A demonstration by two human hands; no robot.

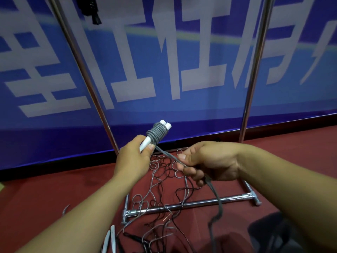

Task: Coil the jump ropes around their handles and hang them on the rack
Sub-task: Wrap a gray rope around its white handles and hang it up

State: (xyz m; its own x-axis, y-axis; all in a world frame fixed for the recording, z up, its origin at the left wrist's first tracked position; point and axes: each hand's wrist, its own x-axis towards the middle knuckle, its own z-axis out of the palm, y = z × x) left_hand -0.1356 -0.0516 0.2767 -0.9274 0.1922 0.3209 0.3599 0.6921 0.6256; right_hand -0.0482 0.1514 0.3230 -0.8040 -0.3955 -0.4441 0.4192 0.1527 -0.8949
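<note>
1. Left hand [134, 157] is holding a pair of white handles [155, 136] side by side, fingers wrapped round their lower ends, with the tops pointing up toward 1 o'clock.
2. There's already a neat stack of grey coils [158, 133] around the upper half of those handles, so I'd say this rope is well underway but not finished.
3. Right hand [206, 161] sits at 3 o'clock from the left one, fingers curled round the loose grey rope [169, 155], which runs taut from the coils into the hand and then hangs down toward 6 o'clock.
4. That hanging tail [218, 203] looks long, so there's a fair bit of winding left on this one.
5. On the red floor [54, 194] below the hands there's a messy tangle of grey and black ropes [164, 179], plus more white handles [112, 238] at 7 o'clock. Those all look untouched.
6. The chrome rack [182, 206] stands right behind the pile, uprights going up at 11 and 1 o'clock. Something dark hangs [94, 11] way up at the top left, maybe a finished rope, can't tell.
7. My guess: early in the whole job.
</note>
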